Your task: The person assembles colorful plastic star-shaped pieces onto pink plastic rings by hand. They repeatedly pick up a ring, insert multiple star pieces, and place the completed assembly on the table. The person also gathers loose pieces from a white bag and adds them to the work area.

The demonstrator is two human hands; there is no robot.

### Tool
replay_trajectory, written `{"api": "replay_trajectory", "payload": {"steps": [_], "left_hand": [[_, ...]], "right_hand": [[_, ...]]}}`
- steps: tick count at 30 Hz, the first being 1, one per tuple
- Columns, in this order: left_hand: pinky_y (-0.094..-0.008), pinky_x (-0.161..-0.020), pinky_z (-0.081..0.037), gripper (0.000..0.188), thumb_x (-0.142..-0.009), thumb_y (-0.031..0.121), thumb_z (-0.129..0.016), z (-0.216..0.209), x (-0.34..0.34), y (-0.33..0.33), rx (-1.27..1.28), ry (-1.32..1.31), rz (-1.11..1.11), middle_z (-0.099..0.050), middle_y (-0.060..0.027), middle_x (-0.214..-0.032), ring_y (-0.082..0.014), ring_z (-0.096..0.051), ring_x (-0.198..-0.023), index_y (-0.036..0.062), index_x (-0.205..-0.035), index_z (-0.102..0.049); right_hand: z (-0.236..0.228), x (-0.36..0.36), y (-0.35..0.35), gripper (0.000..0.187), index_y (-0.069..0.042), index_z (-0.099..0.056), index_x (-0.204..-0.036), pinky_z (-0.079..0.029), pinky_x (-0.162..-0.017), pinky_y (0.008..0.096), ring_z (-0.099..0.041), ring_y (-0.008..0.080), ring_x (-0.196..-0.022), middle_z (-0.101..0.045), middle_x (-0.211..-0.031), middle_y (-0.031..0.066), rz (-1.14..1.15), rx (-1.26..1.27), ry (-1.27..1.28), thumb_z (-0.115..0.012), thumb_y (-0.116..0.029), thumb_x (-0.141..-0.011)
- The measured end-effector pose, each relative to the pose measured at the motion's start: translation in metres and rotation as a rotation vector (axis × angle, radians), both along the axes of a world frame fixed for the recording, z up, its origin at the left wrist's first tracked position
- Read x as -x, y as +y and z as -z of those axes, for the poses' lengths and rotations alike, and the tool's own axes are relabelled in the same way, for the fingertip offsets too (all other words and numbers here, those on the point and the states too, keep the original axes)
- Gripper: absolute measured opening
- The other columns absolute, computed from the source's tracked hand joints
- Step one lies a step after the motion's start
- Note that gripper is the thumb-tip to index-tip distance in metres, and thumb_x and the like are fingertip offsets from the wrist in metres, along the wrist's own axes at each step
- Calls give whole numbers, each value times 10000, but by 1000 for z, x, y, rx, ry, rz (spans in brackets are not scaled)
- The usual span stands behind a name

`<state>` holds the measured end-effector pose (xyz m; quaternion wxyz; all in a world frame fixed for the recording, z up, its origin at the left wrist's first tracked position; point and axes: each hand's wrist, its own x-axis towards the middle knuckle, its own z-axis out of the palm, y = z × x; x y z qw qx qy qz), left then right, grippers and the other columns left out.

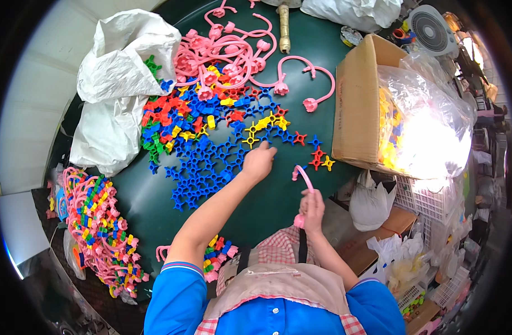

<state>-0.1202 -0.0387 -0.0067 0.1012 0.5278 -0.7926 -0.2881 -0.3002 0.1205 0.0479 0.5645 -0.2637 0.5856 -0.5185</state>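
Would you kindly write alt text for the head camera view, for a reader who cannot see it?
Seen from above, a person's left hand reaches into a spread of blue star-shaped plastic pieces on a dark green table, while the right hand holds a curved pink plastic strip. A cardboard box lined with a clear bag stands to the right.

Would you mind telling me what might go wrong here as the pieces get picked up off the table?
The left hand reaches into tightly packed blue star pieces, so it may snag several at once. A few loose star pieces lie near the table edge beside the cardboard box and could get knocked off. The pink curved strip in the right hand might slip.
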Motion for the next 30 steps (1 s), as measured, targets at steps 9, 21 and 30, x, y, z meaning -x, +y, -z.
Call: {"api": "replay_trajectory", "payload": {"steps": [9, 21, 30], "left_hand": [[-379, -695, -593, 124, -806, 96, -647, 21, 110, -43, 178, -287, 151, -650, -109, -1031, -283, -690, -912, 83, -896, -731], [-300, -734, -624, 300, -913, 69, -692, -27, -80, 26, -991, 1197, -714, -716, -117, -1083, -188, -725, -962, 44, -1210, -657], [-320, -731, -649, 268, -939, 62, -660, -47, -112, 86, -964, 1809, -924, -702, -156, -1105, -249, -715, -1023, 10, -1194, -598]], "right_hand": [[9, 61, 15, 262, -14, -599, -1075, -292, -496, 215, -375, 25, -567, -420, -690, -46, 421, -86, 311, -439, -221, -1075], [34, -30, -72, 295, -18, -627, -1072, -309, -483, 220, -378, 30, -534, -429, -657, -46, 64, 61, 417, -423, -230, -1083], [-63, -100, -67, 361, -70, -510, -841, -162, -378, 217, -223, 12, -426, -283, -578, -78, -134, 127, -387, -424, -320, -1087]]}}
